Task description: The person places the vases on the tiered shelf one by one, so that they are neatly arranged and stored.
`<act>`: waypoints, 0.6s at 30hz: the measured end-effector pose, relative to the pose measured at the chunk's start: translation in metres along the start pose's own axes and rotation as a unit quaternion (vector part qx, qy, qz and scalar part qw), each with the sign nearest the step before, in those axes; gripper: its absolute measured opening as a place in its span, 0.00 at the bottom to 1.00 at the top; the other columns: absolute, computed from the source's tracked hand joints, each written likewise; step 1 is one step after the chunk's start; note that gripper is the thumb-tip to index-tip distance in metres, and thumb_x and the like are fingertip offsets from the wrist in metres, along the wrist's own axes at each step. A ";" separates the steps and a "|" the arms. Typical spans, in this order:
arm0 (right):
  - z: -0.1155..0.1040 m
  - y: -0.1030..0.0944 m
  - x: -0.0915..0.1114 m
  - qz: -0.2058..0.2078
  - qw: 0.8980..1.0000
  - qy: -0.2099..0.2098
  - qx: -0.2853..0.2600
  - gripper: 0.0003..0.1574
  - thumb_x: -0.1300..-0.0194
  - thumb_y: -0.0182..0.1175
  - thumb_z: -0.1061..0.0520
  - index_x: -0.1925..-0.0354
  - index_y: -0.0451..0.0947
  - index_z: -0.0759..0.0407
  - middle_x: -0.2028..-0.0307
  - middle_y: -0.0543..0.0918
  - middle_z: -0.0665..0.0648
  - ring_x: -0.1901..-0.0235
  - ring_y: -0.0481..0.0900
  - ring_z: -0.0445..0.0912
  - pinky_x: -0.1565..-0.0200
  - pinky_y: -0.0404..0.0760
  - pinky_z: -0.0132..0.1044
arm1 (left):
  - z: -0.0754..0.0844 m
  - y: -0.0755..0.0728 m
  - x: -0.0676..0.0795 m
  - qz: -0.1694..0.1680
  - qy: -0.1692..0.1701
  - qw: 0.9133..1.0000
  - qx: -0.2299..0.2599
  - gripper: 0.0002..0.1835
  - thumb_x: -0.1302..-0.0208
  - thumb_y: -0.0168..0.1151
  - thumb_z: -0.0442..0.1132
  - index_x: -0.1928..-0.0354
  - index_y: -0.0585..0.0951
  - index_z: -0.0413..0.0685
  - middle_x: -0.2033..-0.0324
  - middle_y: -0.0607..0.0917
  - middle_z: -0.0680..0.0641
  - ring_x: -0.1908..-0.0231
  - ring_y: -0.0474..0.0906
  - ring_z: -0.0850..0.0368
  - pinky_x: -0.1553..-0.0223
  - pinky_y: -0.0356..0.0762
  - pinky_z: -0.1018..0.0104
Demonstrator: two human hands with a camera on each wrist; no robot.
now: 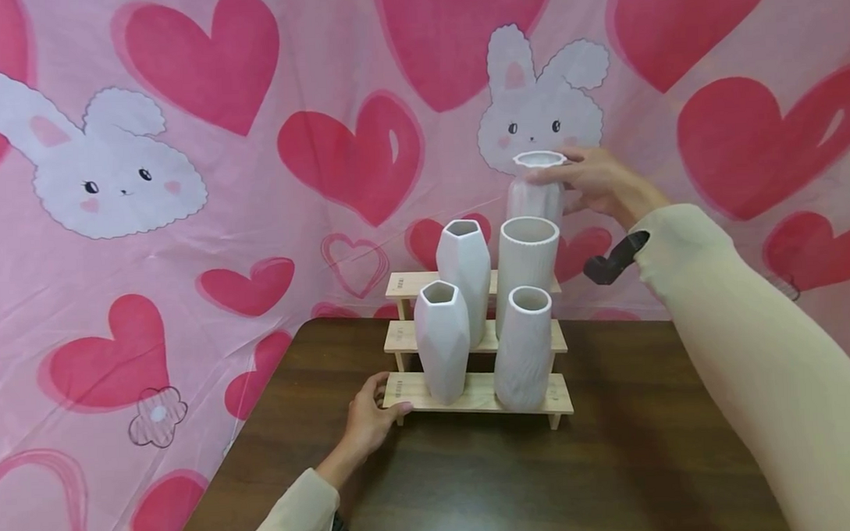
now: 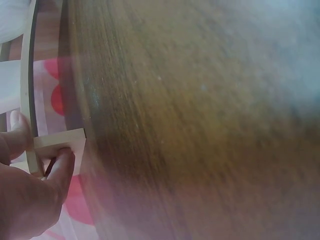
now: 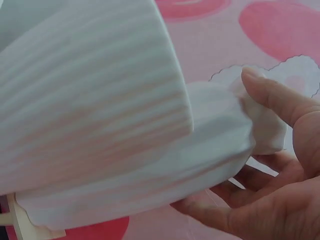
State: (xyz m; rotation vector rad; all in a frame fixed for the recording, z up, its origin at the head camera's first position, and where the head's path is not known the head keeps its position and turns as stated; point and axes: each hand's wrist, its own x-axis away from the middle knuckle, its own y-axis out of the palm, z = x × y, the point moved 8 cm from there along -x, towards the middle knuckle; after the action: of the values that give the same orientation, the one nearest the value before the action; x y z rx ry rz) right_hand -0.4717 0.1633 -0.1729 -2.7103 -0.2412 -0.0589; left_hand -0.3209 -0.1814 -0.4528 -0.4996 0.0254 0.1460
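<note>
At the neck of a white fluted vase (image 1: 534, 203) with a wavy rim, my right hand (image 1: 598, 183) grips with thumb and fingers. Its base sits at the stand's top shelf in the right wrist view, partly behind a ribbed white vase (image 3: 90, 100). My left hand (image 1: 367, 424) holds the lower left end of a three-step wooden stand (image 1: 408, 389), thumb on top and a finger against its leg (image 2: 75, 142). Two faceted white vases, one on the middle step (image 1: 467, 272) and one on the bottom (image 1: 442, 343), stand at left. A textured white vase (image 1: 523, 364) stands bottom right.
The stand rests on a dark brown wooden table (image 1: 475, 482), near its back edge. Behind it hangs a pink cloth (image 1: 310, 199) with hearts and rabbits. A dark strap end (image 1: 614, 259) sticks out from the right wrist.
</note>
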 end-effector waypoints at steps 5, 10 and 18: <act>0.002 0.001 0.006 0.003 1.000 -0.005 0.003 0.56 0.49 0.69 0.35 0.28 0.55 0.40 0.34 0.62 0.54 0.38 0.62 0.55 0.43 0.71 0.55 | -0.001 0.002 -0.001 -0.004 -0.002 1.000 0.002 0.36 0.49 0.74 0.36 0.38 0.70 0.40 0.52 0.82 0.38 0.56 0.80 0.48 0.62 0.78 0.61; 0.001 0.000 0.011 0.008 0.999 -0.019 0.029 0.59 0.46 0.68 0.34 0.25 0.49 0.42 0.30 0.59 0.57 0.33 0.58 0.58 0.38 0.62 0.60 | 0.000 0.003 -0.003 -0.006 -0.003 1.000 0.007 0.36 0.49 0.74 0.36 0.38 0.70 0.40 0.53 0.82 0.38 0.56 0.80 0.48 0.62 0.78 0.61; 0.019 -0.005 0.044 0.010 0.988 -0.068 0.138 0.59 0.39 0.59 0.33 0.24 0.44 0.56 0.28 0.55 0.66 0.31 0.54 0.64 0.37 0.58 0.63 | 0.000 0.001 -0.005 -0.011 -0.011 1.000 0.012 0.37 0.49 0.74 0.38 0.38 0.69 0.39 0.52 0.81 0.37 0.56 0.79 0.48 0.60 0.79 0.59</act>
State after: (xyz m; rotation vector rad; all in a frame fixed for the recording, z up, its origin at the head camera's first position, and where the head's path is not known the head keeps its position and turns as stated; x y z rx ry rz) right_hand -0.4287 0.1823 -0.1844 -2.4424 -0.2427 0.1544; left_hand -0.3258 -0.1812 -0.4530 -0.4738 0.0002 0.1293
